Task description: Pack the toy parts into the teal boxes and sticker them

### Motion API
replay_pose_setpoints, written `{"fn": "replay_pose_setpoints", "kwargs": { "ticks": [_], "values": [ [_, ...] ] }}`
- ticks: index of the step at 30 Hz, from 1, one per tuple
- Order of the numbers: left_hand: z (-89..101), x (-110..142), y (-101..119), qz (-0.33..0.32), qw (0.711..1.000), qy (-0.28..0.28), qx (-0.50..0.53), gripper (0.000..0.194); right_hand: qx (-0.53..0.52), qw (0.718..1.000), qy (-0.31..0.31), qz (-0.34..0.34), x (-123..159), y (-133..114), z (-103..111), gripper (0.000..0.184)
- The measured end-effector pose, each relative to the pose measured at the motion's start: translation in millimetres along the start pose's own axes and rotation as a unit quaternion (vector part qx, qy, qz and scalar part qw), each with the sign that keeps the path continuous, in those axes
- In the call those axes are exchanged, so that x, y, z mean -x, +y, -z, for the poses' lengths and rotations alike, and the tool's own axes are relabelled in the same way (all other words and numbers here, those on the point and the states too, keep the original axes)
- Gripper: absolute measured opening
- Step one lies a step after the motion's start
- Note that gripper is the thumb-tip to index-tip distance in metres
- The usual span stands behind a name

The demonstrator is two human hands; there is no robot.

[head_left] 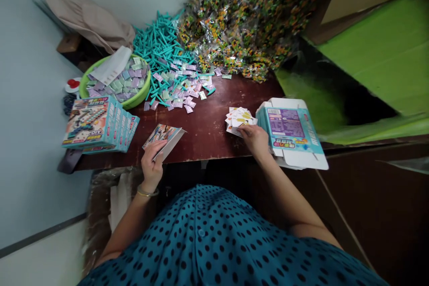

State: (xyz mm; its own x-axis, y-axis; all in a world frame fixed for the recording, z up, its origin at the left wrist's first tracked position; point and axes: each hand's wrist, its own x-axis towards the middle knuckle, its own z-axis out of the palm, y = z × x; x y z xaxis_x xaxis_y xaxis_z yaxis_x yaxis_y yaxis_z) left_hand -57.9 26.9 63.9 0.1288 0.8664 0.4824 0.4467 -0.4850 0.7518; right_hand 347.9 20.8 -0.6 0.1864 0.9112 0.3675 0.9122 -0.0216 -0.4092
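Observation:
My left hand [153, 163] is closed around a printed cardboard box [163, 135] with a white flap at its right end, tilted at the table's front edge. Over a loose pile of white printed cards [238, 118], my right hand [255, 139] has its fingers pinched together on the near edge of a card. Whether that card is lifted off the pile I cannot tell. Just right of this hand lies a stack of flattened blue and white boxes [286, 127], unfolded flaps outward.
Finished-looking boxes [92, 120] lean in a row at left, by a green basin [147, 87] of small sachets. Behind are scattered sachets [182, 98], teal sticks [159, 38] and a heap of clear bags with coloured pieces [234, 27]. Green sheeting [378, 44] is at right.

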Motion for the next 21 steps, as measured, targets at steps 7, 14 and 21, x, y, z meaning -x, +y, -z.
{"fn": "replay_pose_setpoints", "kwargs": {
  "ticks": [7, 14, 21],
  "values": [
    [2.1, -13.1, 10.0, 0.052, 0.998, 0.039, 0.009, 0.037, -0.207, 0.939, 0.169, 0.216, -21.7, -116.7, 33.8, 0.018],
    [12.4, -9.8, 4.9, 0.059, 0.997, 0.05, -0.013, 0.031, -0.264, 0.818, -0.111, 0.498, -34.9, -236.2, -52.8, 0.026],
    [27.3, -3.4, -8.4, 0.087, 0.99, 0.103, -0.032, 0.032, -0.287, 0.779, -0.134, 0.54, -56.1, -243.4, -64.8, 0.029]
  ]
}}
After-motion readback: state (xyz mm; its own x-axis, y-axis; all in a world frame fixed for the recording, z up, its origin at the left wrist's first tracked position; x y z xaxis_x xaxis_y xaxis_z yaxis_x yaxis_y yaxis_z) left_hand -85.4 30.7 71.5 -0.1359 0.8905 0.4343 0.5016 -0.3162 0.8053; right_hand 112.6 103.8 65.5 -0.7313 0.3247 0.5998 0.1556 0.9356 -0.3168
